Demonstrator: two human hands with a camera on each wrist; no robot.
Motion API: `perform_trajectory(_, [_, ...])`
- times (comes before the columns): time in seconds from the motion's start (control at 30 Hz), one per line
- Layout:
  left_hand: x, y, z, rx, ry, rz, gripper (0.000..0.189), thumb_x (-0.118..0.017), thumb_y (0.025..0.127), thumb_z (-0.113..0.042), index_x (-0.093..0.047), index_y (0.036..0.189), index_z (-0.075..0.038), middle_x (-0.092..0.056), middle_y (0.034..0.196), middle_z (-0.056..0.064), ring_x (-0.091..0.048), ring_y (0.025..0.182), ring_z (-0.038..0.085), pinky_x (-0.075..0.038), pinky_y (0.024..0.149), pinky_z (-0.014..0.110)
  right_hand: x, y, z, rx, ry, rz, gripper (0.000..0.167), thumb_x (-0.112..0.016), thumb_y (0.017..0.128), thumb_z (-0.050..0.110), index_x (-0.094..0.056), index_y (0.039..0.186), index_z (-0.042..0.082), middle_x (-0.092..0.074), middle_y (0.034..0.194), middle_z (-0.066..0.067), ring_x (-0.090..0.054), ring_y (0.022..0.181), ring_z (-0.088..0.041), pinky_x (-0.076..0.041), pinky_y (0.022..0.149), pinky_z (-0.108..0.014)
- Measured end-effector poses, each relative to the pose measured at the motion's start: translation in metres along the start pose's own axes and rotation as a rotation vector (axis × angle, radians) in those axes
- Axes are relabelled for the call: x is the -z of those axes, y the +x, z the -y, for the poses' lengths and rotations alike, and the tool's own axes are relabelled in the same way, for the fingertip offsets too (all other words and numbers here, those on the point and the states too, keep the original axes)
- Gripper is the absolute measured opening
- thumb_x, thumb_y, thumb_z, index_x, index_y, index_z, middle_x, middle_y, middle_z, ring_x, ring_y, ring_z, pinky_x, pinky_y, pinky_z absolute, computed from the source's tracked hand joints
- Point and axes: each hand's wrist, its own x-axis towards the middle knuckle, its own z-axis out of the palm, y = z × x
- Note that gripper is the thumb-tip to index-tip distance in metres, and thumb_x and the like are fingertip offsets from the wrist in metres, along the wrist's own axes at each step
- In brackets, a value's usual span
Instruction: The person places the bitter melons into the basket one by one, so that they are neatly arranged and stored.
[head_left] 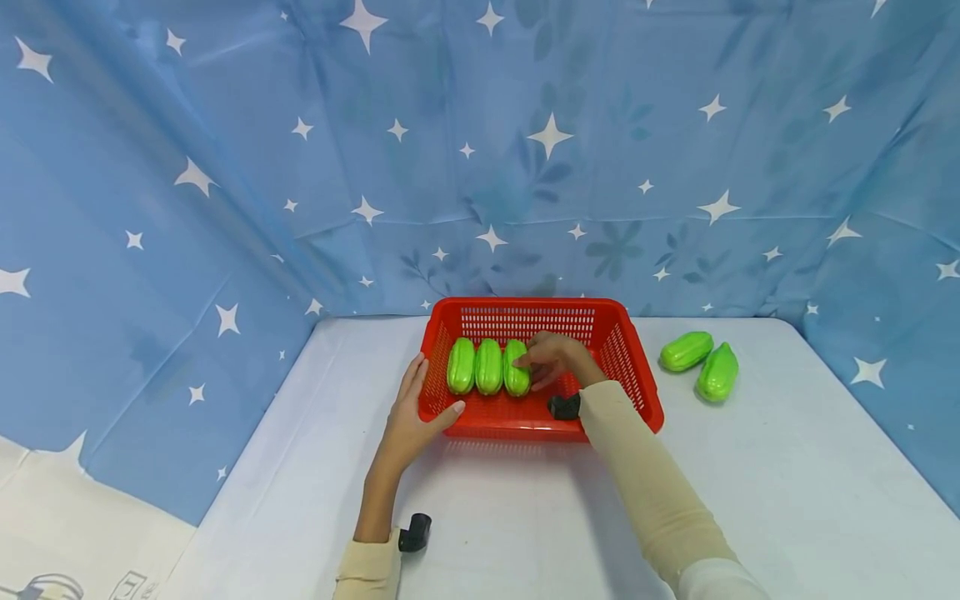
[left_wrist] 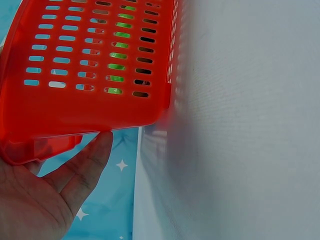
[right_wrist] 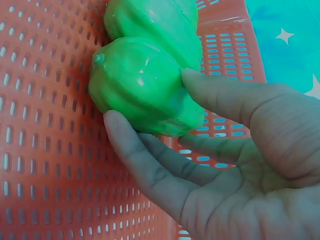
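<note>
Three glossy green ribbed fruits stand side by side in the left half of a red plastic basket (head_left: pixel 502 421). My right hand (head_left: pixel 551 358) reaches into the basket and holds the rightmost fruit (right_wrist: pixel 145 85), thumb on its upper side and fingers along its lower side. The middle fruit (head_left: pixel 489 367) and the left fruit (head_left: pixel 461 367) stand beside it. At the basket's front left corner, my left hand (head_left: pixel 408 425) rests with fairly straight fingers against the rim, its thumb by the front edge; in the left wrist view a fingertip touches the rim's underside.
Two more green fruits, one lying slanted (head_left: pixel 686 352) and one nearer (head_left: pixel 717 372), are on the white table (head_left: pixel 787 483) right of the basket. A blue star-patterned cloth (head_left: pixel 450 167) hangs behind the table. Each wrist wears a small black camera (head_left: pixel 415 533).
</note>
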Motion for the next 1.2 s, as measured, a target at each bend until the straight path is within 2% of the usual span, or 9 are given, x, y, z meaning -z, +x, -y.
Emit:
perform_trajectory(0.37, [-0.0003,0.0008,-0.0007,0.010,0.006,0.004,0.100,-0.071,0.080,-0.058,-0.021,0.157,-0.019,-0.014,0.162,-0.015,-0.019,0.151,0.023,-0.036,0.110,0.061,0.0004,0.0019,0.0017,-0.008,-0.006,0.016,0.042,-0.058,0.097,0.011,-0.042,0.133,-0.003,-0.054,0.122,-0.022,-0.063,0.105,-0.035,-0.058,0.088,-0.046])
perform_trajectory(0.6, [-0.0001,0.0005,-0.0017,0.014,0.007,0.005,0.099,-0.072,0.080,-0.057,-0.021,0.157,-0.020,-0.015,0.162,-0.015,-0.020,0.151,0.022,-0.038,0.109,0.059,-0.0002,0.0030,0.0012,0.001,-0.014,0.010,0.032,-0.058,0.097,0.011,-0.047,0.125,-0.003,-0.056,0.118,-0.022,-0.062,0.109,-0.036,-0.058,0.086,-0.046])
perform_trajectory(0.8, [0.0002,0.0005,-0.0020,-0.001,0.009,0.009,0.099,-0.071,0.080,-0.057,-0.022,0.157,-0.017,-0.015,0.162,-0.012,-0.019,0.151,0.023,-0.037,0.110,0.059,0.0000,0.0029,0.0006,-0.001,0.002,0.015,0.040,-0.058,0.097,0.012,-0.044,0.132,-0.004,-0.054,0.125,-0.025,-0.060,0.112,-0.038,-0.057,0.088,-0.048])
perform_trajectory(1.03, [0.0004,0.0000,-0.0019,-0.013,0.009,0.007,0.100,-0.071,0.080,-0.057,-0.022,0.157,-0.016,-0.015,0.163,-0.011,-0.019,0.151,0.022,-0.035,0.111,0.059,0.0001,0.0008,0.0001,0.006,-0.013,0.002,0.035,-0.059,0.097,0.015,-0.046,0.125,-0.001,-0.053,0.122,-0.019,-0.060,0.114,-0.038,-0.058,0.087,-0.048])
perform_trajectory(1.2, [0.0011,-0.0007,-0.0029,-0.012,0.004,0.009,0.099,-0.071,0.081,-0.056,-0.022,0.157,-0.016,-0.015,0.163,-0.012,-0.018,0.151,0.022,-0.036,0.111,0.059,0.0004,0.0008,0.0002,0.007,-0.003,-0.011,0.046,-0.060,0.097,0.015,-0.040,0.135,-0.002,-0.049,0.129,-0.021,-0.057,0.117,-0.040,-0.058,0.087,-0.049])
